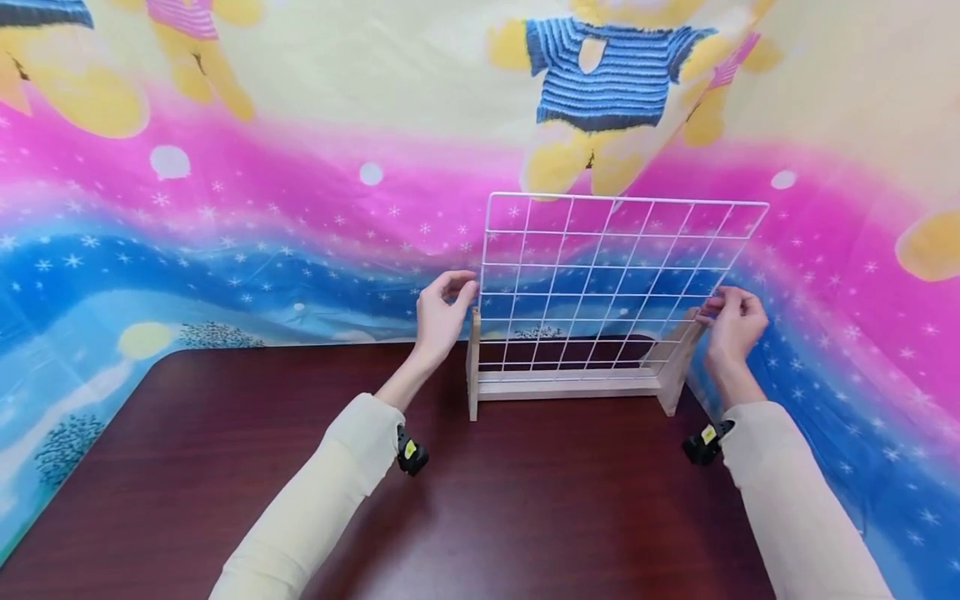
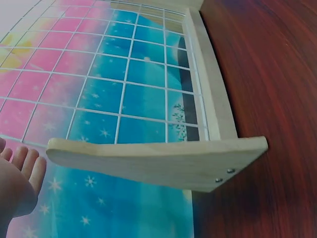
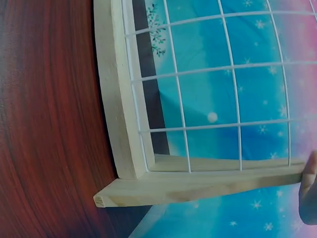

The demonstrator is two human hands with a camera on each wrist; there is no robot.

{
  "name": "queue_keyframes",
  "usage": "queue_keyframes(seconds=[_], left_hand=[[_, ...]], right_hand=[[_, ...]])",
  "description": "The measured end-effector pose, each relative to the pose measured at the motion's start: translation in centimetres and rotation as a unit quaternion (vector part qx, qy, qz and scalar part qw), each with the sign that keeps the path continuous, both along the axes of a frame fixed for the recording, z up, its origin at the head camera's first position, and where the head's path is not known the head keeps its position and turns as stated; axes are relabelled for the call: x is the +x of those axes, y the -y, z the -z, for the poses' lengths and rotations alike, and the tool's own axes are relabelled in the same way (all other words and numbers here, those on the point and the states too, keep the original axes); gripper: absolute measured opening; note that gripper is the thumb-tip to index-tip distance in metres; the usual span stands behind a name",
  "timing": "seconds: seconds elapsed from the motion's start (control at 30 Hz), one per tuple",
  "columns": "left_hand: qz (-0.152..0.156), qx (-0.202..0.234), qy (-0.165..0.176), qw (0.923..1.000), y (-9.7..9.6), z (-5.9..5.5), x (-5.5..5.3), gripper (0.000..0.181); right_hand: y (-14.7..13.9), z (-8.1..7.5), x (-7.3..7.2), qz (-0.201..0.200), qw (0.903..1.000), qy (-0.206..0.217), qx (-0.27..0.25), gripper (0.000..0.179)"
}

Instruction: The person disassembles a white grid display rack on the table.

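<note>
A white wire grid panel [image 1: 592,294] stands upright in a wooden stand made of two side pieces and a crossbar [image 1: 568,388]. At the grid's left edge, just above the top of the left side piece [image 2: 163,161], my left hand [image 1: 444,310] pinches the wire with thumb and forefinger. Its other fingers [image 2: 30,166] are loosely bent in the left wrist view. Opposite, my right hand [image 1: 735,327] pinches the grid's right edge near the top of the right side piece [image 3: 208,187]. Only part of that hand shows in the right wrist view.
The stand rests near the back of a dark red-brown wooden table [image 1: 525,483]. Behind and to the right hangs a printed cloth [image 1: 337,217] with bears and snowflakes, close to the right hand. Two screw heads [image 2: 230,171] show on the left side piece's outer face.
</note>
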State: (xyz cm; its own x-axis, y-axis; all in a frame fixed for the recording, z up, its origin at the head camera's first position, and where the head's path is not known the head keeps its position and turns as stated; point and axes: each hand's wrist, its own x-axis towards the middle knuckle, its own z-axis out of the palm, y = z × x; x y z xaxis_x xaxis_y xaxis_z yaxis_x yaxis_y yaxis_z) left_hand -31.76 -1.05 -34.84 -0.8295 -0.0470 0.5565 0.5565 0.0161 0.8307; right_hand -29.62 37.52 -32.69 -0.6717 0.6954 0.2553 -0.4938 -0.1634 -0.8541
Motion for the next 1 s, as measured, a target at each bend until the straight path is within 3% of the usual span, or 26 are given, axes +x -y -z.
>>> queue_keyframes(seconds=[0.07, 0.13, 0.3, 0.53, 0.73, 0.83, 1.0], left_hand=[[0.019, 0.014, 0.018, 0.9996, -0.3, -0.3, -0.2, 0.024], [0.042, 0.031, 0.037, 0.9980, -0.5, -0.4, -0.3, 0.026], [0.071, 0.035, 0.078, 0.9938, -0.6, -0.5, -0.2, 0.031], [0.094, -0.034, 0.082, 0.9916, -0.1, -1.2, -0.4, 0.027], [0.089, -0.060, 0.099, 0.9893, 0.0, -1.7, -0.6, 0.023], [0.079, -0.060, 0.109, 0.9891, -0.1, -1.9, -0.4, 0.022], [0.068, -0.065, 0.113, 0.9892, -0.4, -1.9, -0.4, 0.021]], right_hand=[[-0.6, -0.1, -0.5, 0.021, 0.9998, -0.003, 0.001, 0.010], [-1.3, -0.1, -0.9, 0.014, 0.9999, -0.007, 0.003, 0.007], [-2.7, 0.3, -1.2, -0.085, 0.9962, -0.018, -0.009, 0.013], [-3.7, 0.9, -1.4, -0.175, 0.9820, -0.059, 0.040, 0.027], [-4.3, 0.8, -1.4, -0.214, 0.9701, -0.058, 0.100, 0.030], [-4.4, 0.9, -1.6, -0.208, 0.9710, -0.052, 0.106, 0.029], [-4.1, 0.9, -1.7, -0.202, 0.9748, -0.056, 0.076, 0.027]])
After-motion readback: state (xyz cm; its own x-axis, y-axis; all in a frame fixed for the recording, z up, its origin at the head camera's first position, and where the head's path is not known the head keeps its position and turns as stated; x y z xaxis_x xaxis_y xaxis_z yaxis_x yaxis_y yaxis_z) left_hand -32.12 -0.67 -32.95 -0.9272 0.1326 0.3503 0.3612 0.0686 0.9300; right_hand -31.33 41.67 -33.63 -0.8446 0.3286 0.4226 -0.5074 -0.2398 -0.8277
